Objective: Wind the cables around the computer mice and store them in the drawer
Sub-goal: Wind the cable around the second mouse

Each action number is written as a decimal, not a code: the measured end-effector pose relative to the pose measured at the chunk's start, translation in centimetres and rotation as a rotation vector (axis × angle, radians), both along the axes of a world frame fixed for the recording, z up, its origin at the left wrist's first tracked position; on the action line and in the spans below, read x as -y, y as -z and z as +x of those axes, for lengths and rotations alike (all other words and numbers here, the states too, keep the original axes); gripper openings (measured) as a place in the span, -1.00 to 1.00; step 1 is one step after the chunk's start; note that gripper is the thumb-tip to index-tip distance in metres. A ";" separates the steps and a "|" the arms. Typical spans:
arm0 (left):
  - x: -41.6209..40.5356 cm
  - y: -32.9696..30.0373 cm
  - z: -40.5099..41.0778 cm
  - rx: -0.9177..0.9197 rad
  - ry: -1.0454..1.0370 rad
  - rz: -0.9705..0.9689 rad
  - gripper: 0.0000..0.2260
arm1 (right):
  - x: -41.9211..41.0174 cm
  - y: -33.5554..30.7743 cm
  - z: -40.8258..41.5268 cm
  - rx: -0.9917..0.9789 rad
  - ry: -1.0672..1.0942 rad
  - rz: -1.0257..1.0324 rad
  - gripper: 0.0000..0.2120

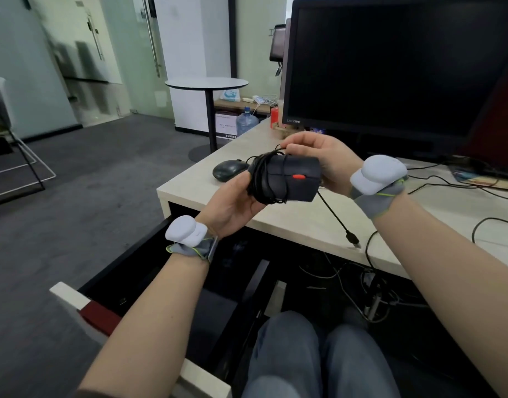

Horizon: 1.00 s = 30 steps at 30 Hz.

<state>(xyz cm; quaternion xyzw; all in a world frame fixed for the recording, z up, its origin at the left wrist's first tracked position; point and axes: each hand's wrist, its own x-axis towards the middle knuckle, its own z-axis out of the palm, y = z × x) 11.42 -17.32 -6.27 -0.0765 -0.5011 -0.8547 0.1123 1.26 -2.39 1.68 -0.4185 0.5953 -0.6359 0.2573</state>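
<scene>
Mouse (293, 179), black, red wheel, cable-wrapped (261, 179)

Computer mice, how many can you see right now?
2. One mouse, cable mostly wound, is held in both hands above the desk edge; a second mouse lies on the desk. The open drawer's contents are unclear.

Mouse (290, 179): matt dark plastic, glossy red wheel. Cable (333, 215): thin black rubbery sheath, metal plug tip. Second mouse (229, 169): smooth dark plastic, slight sheen. Surface (298, 222): pale wood-look laminate, matt. Monitor (390, 67): glossy black screen, matt plastic frame. Wristbands (379, 199): grey knit cloth; smooth white plastic pods. Floor (74, 196): grey carpet, rough.
</scene>
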 end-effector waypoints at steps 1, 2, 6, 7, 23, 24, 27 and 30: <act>-0.1 -0.2 0.0 -0.012 0.002 0.034 -0.73 | -0.1 0.0 0.2 0.047 0.010 -0.009 -0.85; -0.1 -0.3 0.0 -0.037 0.001 0.072 -0.65 | 0.0 0.2 0.5 0.079 0.030 -0.019 -0.83; 0.2 -0.3 -0.2 -0.063 -0.118 0.189 -0.74 | 0.9 1.4 1.9 0.156 0.187 0.058 -0.72; 0.4 -0.3 -0.4 -0.059 -0.173 0.197 -0.78 | 1.2 1.8 2.2 0.121 0.230 0.132 -0.73; 4.0 1.3 -1.3 0.138 -0.763 -0.301 -0.77 | 1.8 2.8 4.5 -0.885 0.364 0.707 -0.79; 4.0 1.2 -1.2 0.163 -0.748 -0.337 -0.80 | 1.7 2.4 4.4 -0.898 0.390 0.657 -0.81; 3.9 1.0 -0.8 0.211 -0.592 -0.365 -0.90 | 1.4 1.4 3.9 -0.912 0.417 0.552 -0.91; 3.8 0.9 -0.2 0.203 -0.343 -0.311 -0.82 | 1.1 0.9 3.0 -0.929 0.412 0.505 -0.97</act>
